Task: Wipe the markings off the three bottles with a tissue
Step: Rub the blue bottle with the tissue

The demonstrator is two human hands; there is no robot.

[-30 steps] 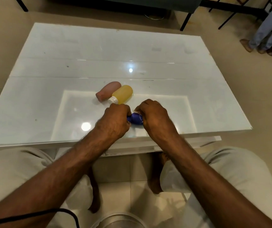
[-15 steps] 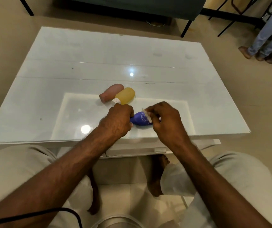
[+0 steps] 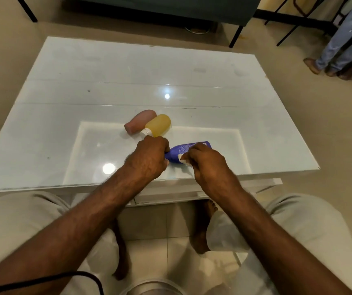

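A blue bottle point(image 3: 181, 151) with white print lies on its side on the glossy white table point(image 3: 128, 81), near the front edge. My left hand point(image 3: 148, 157) grips its neck end. My right hand point(image 3: 205, 161) pinches a small white tissue point(image 3: 182, 161) and presses it against the bottle's side. Behind them a pink bottle point(image 3: 140, 123) and a yellow bottle point(image 3: 158, 127) with a white cap lie side by side, touching each other.
A dark bench point(image 3: 171, 9) with black legs stands beyond the table's far edge. A person's legs point(image 3: 341, 39) in blue trousers are at the far right. A black cable point(image 3: 43, 279) crosses my left arm. My knees sit below the front edge.
My right hand has slid the tissue back along the blue bottle toward me, uncovering more of its printed side and far end. My left hand has kept its hold.
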